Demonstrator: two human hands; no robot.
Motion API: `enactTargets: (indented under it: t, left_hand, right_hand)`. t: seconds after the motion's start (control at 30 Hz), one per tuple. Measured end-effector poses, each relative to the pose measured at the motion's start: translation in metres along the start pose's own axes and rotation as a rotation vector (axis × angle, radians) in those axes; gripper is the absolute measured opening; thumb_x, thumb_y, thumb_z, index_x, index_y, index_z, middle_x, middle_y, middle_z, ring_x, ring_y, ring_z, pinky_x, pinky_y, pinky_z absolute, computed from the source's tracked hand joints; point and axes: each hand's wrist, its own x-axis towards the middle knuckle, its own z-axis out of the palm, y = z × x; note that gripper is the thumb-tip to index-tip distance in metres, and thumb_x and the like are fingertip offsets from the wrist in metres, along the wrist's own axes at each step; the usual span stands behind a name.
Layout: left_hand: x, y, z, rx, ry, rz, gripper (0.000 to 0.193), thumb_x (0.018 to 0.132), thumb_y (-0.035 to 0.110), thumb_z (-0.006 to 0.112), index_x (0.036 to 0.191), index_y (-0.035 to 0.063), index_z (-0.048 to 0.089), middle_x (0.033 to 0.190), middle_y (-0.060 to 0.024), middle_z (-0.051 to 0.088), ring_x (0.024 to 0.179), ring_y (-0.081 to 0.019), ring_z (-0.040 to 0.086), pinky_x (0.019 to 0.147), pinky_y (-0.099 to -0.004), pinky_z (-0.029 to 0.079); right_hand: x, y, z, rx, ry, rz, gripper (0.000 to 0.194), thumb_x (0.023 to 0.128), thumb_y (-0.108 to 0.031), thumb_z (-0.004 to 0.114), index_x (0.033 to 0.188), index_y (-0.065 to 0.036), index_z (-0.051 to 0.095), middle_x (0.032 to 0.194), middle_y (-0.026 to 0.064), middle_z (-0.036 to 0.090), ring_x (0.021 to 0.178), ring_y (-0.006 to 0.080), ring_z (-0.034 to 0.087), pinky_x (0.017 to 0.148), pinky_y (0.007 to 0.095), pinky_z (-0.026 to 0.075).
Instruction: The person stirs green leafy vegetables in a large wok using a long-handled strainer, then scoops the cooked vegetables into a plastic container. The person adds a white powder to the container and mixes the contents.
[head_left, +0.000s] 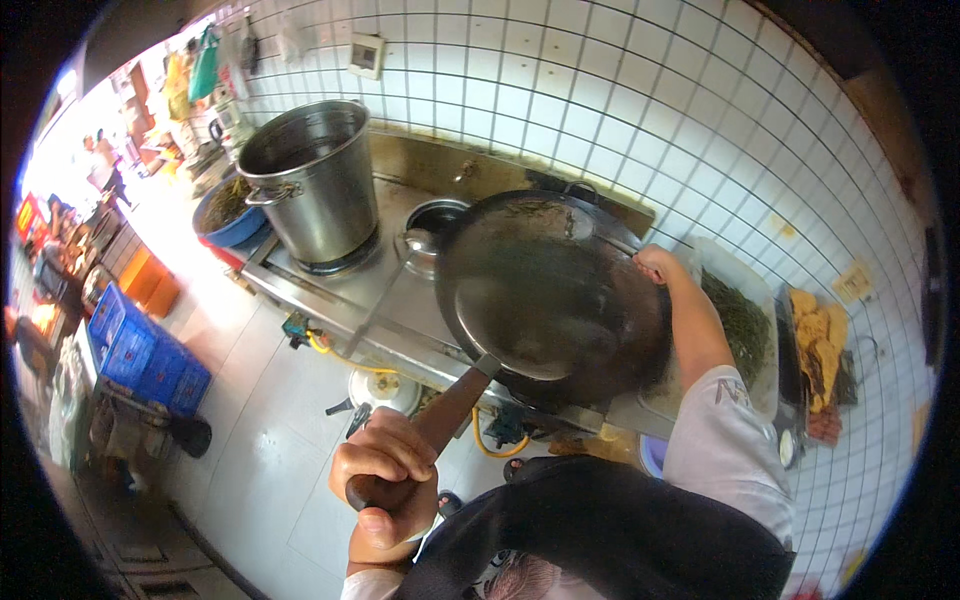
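A large dark wok (540, 292) stands on the stainless steel stove, tilted, with a small loop handle at its wall side. My left hand (394, 476) is wrapped around its long brown handle (457, 401), near the rounded end. On the wok's far right, my right hand (655, 262) grips the shaft of a metal ladle (581, 225), whose bowl lies against the wok's inner wall. The wok's inside looks dark and wet or oily; whether it holds liquid I cannot tell. Left of it are a metal pot (435, 217) and a rounded metal lid or ladle bowl (421, 241).
A tall steel stockpot (315, 187) occupies the stove's left. Beyond it is a blue basin (232, 225) of greens. A translucent tub (769, 300) of greens stands right of the wok. A lidded pot (384, 390) is below the stove edge; blue crates (150, 352) stand left. People are in the distance.
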Motion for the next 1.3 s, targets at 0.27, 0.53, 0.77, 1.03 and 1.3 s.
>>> enactTargets:
  t: [0.27,0.53,0.77,1.03,1.3]
  left_hand:
    - [-0.015,0.003,0.014,0.1,0.058,0.021,0.041,0.079,0.048,0.038,0.061,0.012,0.038,0.041,-0.0012,0.042,0.034,-0.0124,0.04,0.049,-0.0256,0.033]
    - [-0.026,0.005,0.031,0.121,0.086,0.068,0.04,0.079,0.047,0.037,0.06,0.0119,0.037,0.041,-0.001,0.041,0.034,-0.0122,0.039,0.048,-0.0258,0.032]
    - [-0.023,0.022,0.036,0.048,0.157,0.073,0.04,0.081,0.047,0.037,0.059,0.0128,0.035,0.041,-0.0001,0.037,0.034,-0.0104,0.035,0.042,-0.0225,0.027]
    - [-0.011,0.042,0.025,-0.061,0.15,0.005,0.044,0.077,0.051,0.043,0.06,0.0104,0.037,0.043,-0.0018,0.041,0.036,-0.0124,0.038,0.045,-0.0254,0.031]
    - [-0.02,0.031,0.024,-0.083,0.075,-0.034,0.045,0.074,0.05,0.05,0.061,0.0085,0.039,0.045,-0.0032,0.043,0.039,-0.0144,0.04,0.046,-0.0256,0.032]
  right_hand:
    - [0.025,-0.033,-0.017,-0.084,-0.073,-0.234,0.034,0.081,-0.026,0.054,0.06,-0.001,0.044,0.048,0.0067,0.039,0.035,0.0167,0.035,0.032,0.0313,0.024]
    - [-0.022,-0.076,0.024,-0.679,0.251,-0.713,0.032,0.076,-0.022,0.056,0.088,0.008,0.06,0.089,0.0244,0.059,0.083,0.0379,0.058,0.073,0.0441,0.046]
    - [-0.104,-0.042,0.118,-0.885,0.334,-0.819,0.029,0.074,-0.005,0.048,0.099,0.011,0.047,0.075,0.024,0.06,0.071,0.0344,0.062,0.061,0.0407,0.051]
    - [-0.13,-0.03,0.06,-1.026,0.414,-0.835,0.015,0.075,-0.006,0.05,0.083,0.005,0.057,0.08,0.0206,0.062,0.074,0.0329,0.062,0.064,0.0385,0.051]
    - [-0.055,-0.043,0.115,-0.811,0.555,-0.575,0.034,0.082,-0.01,0.047,0.109,0.012,0.045,0.081,0.0217,0.061,0.068,0.0303,0.063,0.056,0.0369,0.052]
